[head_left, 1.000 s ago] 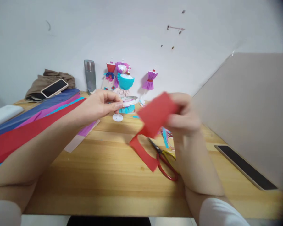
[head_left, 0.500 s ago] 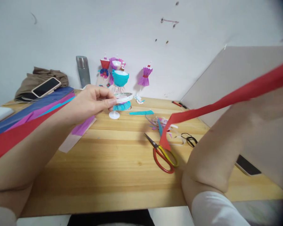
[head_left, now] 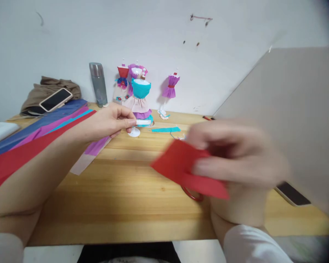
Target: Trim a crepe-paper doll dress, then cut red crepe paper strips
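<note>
Between the thumb and fingers of my left hand [head_left: 117, 120] is a white roll of tape [head_left: 144, 122], seen edge-on in front of a small dress stand with a turquoise top [head_left: 141, 88]. My right hand [head_left: 233, 157], blurred by motion, pinches a red paper strip [head_left: 175, 162] above the table's right half. Beneath that hand and strip, only part of a red handle of the scissors [head_left: 192, 194] shows. A turquoise strip [head_left: 166, 129] lies flat behind.
Long coloured sheets [head_left: 38, 146] lie under my left forearm. At the back stand a grey bottle [head_left: 98, 84] and a purple dress stand [head_left: 171, 87]. One phone [head_left: 56, 99] rests by brown cloth [head_left: 45, 87]; another phone [head_left: 292, 193] lies at the right.
My right hand has come in from the far right to the middle right with the red strip, now covering most of the scissors. The tape in my left hand has dropped slightly and turned edge-on.
</note>
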A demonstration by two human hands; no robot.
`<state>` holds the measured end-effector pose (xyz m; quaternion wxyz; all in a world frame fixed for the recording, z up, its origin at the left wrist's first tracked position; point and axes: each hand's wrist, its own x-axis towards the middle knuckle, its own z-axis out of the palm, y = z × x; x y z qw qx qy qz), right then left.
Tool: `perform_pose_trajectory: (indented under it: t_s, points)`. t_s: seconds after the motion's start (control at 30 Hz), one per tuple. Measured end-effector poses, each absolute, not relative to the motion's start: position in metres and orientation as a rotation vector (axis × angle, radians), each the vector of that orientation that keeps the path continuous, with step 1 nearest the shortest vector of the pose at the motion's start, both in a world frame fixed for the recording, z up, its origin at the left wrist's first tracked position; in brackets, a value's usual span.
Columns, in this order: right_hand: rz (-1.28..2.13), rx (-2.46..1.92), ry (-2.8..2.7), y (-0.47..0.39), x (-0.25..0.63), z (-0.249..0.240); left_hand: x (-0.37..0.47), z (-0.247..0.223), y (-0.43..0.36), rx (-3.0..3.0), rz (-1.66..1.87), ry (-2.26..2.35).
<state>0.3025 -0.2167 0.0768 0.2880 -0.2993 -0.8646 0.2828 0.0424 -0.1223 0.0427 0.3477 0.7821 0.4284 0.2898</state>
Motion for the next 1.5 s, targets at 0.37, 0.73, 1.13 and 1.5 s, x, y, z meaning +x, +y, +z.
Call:
perform_pose_trajectory:
  t_s: [0.37, 0.73, 1.13, 1.5]
  points:
    - [1.125, -0.572, -2.485, -0.151, 0.272, 0.040, 0.042, 0.038, -0.116, 2.033, 0.783, 1.104]
    - [0.612, -0.978, -2.356, -0.150, 0.265, 0.036, 0.046, 0.032, -0.118, 1.930, 0.873, 1.101]
    - [1.107, -0.223, -2.746, -0.154, 0.267, 0.045, 0.047, 0.030, -0.115, 1.933, 0.834, 1.059]
    - [0.769, -0.730, -2.024, -0.142, 0.254, 0.018, 0.056, 0.035, -0.123, 1.669, 0.939, 0.960]
